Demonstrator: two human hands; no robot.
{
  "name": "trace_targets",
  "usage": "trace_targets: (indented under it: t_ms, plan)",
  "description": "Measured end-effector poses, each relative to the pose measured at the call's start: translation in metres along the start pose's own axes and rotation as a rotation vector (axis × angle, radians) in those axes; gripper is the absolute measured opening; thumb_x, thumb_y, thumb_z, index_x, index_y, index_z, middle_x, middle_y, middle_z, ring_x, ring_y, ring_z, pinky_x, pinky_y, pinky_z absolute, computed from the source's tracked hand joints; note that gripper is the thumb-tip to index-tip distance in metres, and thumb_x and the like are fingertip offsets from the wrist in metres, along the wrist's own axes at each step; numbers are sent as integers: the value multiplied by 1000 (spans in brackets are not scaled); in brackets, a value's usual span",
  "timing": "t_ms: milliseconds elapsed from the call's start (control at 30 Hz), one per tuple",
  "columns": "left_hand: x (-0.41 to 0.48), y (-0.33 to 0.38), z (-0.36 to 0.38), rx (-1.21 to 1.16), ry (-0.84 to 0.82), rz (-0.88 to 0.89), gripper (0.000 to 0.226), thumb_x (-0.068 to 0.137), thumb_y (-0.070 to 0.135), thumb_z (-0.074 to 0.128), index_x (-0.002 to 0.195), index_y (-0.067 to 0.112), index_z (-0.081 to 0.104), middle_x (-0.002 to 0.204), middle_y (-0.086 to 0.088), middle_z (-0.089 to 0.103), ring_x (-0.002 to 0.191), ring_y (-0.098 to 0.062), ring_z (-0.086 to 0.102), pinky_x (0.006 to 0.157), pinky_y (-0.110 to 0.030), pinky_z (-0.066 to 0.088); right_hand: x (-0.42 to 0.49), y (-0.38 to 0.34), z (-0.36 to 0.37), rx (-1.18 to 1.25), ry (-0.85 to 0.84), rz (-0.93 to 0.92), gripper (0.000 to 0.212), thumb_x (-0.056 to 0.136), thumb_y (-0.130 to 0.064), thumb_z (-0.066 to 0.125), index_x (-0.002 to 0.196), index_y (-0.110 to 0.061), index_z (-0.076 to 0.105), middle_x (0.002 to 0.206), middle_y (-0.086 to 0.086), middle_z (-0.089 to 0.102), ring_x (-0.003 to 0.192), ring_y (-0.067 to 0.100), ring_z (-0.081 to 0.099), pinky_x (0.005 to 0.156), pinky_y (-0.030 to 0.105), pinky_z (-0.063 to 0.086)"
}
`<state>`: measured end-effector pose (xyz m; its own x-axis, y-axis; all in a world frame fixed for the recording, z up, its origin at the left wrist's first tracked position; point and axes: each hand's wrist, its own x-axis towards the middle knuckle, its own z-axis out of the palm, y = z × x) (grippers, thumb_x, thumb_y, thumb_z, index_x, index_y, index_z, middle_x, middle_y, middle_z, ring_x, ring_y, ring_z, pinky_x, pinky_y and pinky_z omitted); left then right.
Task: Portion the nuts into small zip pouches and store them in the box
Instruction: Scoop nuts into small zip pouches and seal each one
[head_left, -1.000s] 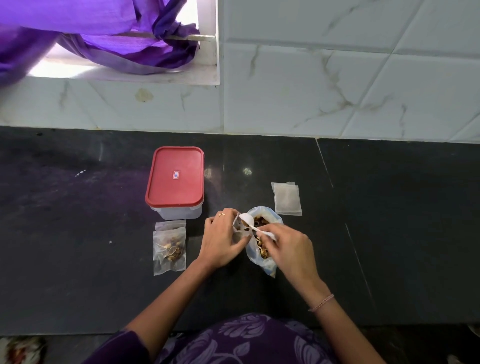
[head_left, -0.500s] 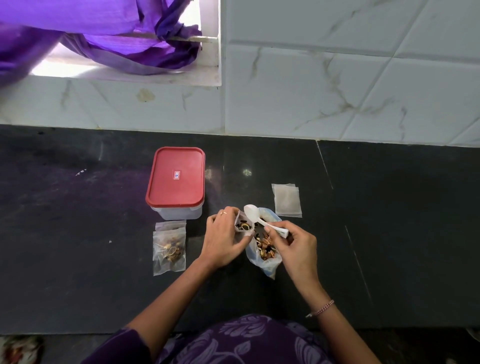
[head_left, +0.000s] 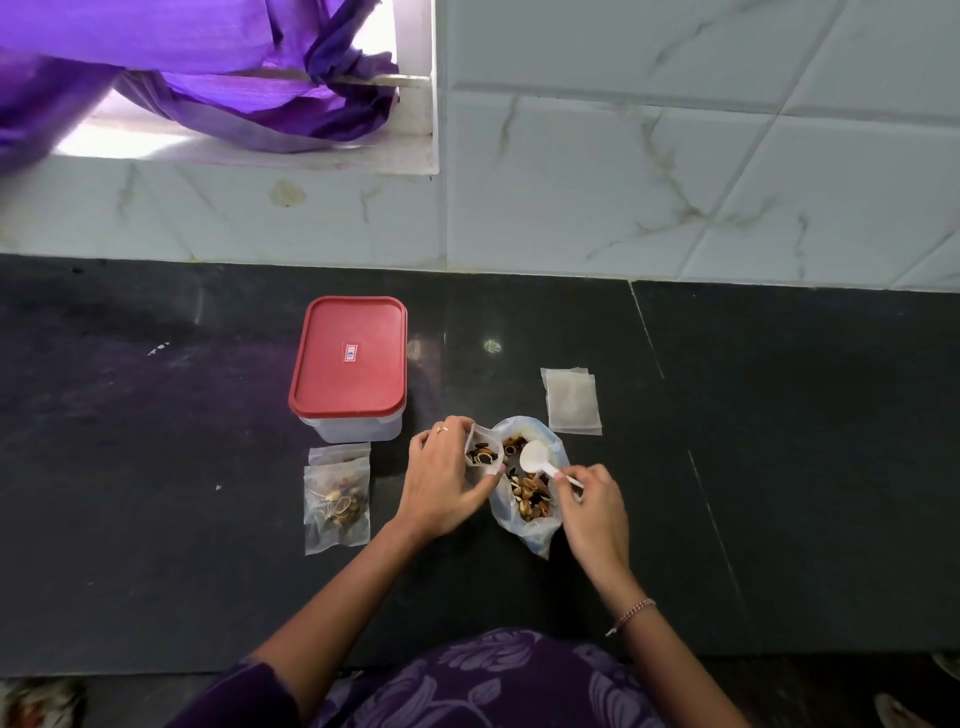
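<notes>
While the left hand (head_left: 447, 483) grips a small pouch (head_left: 482, 451) upright, fingers curled round it and its mouth held open, the right hand (head_left: 592, 504) pinches the handle of a white spoon (head_left: 537, 460) over the bag (head_left: 537, 538) of nuts (head_left: 530, 499); the spoon's long axis runs from the right hand up and to the left, its bowl pointing toward the pouch and ending just beside its mouth; the bowl shows white, no nuts seen on it, so the coming move looks like a dip into the bag directly beneath, then a short carry left to the pouch, which touches the bag's left rim; some nuts already lie in the held pouch; one filled pouch (head_left: 336, 499) rests flat on the surface (head_left: 156, 519) left of the hands, just in front of the lidded box (head_left: 348, 364); empty pouches (head_left: 571, 400) lie to the right.
</notes>
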<state>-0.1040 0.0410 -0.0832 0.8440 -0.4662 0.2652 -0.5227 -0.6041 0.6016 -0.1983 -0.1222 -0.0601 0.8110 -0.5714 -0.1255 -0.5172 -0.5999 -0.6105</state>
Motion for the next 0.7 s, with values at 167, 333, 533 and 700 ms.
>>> trace_targets:
  t_ms: [167, 333, 533, 700]
  plan:
    - [0, 2, -1, -10, 6, 2, 47, 83, 52, 56, 113, 17, 49, 101, 7, 55, 91, -8, 51, 90, -35, 38, 0, 1, 8, -222, -72, -35, 34, 96, -38, 47, 123, -22, 61, 108, -6, 50, 95, 7, 42, 73, 23, 47]
    - [-1, 1, -2, -27, 16, -5, 46, 83, 52, 56, 113, 17, 49, 101, 8, 55, 91, -7, 51, 90, -34, 38, -7, -9, -5, -363, 63, -201, 45, 92, -49, 48, 131, -26, 51, 120, -4, 46, 110, 13, 40, 88, 29, 40]
    - [-1, 10, 2, -47, 23, -11, 48, 77, 48, 49, 110, 14, 50, 99, 4, 57, 92, -14, 54, 92, -35, 36, -12, -54, -2, 115, -50, -321, 60, 78, -50, 69, 126, -19, 54, 118, -9, 48, 113, 5, 39, 90, 16, 37]
    - [0, 10, 0, -49, 3, -7, 55, 78, 50, 47, 112, 8, 47, 105, -2, 54, 93, -16, 56, 95, -39, 38, 1, -65, -2, 142, -73, -289, 38, 79, -31, 75, 112, -13, 67, 104, -4, 61, 85, 3, 55, 77, 12, 47]
